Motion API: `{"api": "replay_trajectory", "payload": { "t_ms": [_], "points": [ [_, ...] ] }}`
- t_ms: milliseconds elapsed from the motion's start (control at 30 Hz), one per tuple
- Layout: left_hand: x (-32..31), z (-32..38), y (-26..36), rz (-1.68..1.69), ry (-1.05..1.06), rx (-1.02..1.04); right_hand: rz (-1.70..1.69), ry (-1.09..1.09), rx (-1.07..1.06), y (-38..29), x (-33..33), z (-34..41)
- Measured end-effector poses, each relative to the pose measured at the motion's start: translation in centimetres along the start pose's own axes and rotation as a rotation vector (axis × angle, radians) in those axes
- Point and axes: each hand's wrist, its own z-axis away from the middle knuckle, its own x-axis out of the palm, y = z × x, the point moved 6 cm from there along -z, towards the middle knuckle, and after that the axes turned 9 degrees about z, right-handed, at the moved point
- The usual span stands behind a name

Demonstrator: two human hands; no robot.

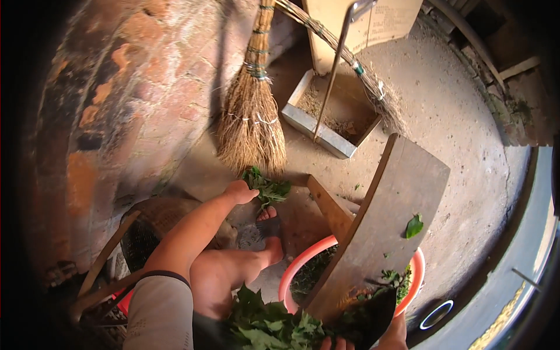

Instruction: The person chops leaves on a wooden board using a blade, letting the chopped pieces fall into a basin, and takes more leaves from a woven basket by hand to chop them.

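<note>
My left hand point(243, 192) is stretched forward, shut on a bunch of green leaves point(267, 189) held over my sandalled left foot point(270, 218). A larger heap of green leaves point(271, 321) lies at my lap. Only the fingertips of my right hand point(337, 344) show at the bottom edge, beside this heap; what they grip, if anything, is hidden. In front of me a wooden plank point(393, 192) slants across a red-rimmed basin point(308, 258) holding chopped greens. A single leaf point(414, 226) and some scraps lie on the plank. A dark shape point(363, 317) covers its near end.
A straw broom point(251, 127) leans by the brick wall point(144, 83). Beyond stands a metal dustpan point(323, 135) with a long handle, holding dirt. A second broom point(372, 83) crosses it, near a cardboard box point(393, 22). A chair frame point(109, 249) is at my left.
</note>
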Motion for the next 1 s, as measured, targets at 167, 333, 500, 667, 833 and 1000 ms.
{"api": "replay_trajectory", "payload": {
  "t_ms": [167,333,500,667,833,1000],
  "points": [
    [3.1,-8.1,-3.9,0.182,0.073,-0.137,-0.028,-0.065,0.018,0.2,-0.2,-0.9],
    [5.7,-8.9,-1.1,0.53,0.196,-0.334,-0.003,-0.143,0.054,0.5,-0.1,-0.9],
    [4.0,-11.0,-5.7,0.335,0.152,-0.232,-0.004,-0.094,0.01,-0.4,0.2,-0.4],
    [-0.3,-7.4,-4.8,0.034,0.09,0.028,-0.025,-0.048,-0.007,-0.3,-0.7,-1.6],
    [-4.2,3.6,-1.3,0.271,0.029,0.199,-0.02,0.009,-0.011,-0.1,-0.2,-0.6],
    [-4.7,15.6,3.3,0.318,0.259,0.674,-0.028,0.235,-0.036,-0.5,1.0,-0.2]
  ]
}}
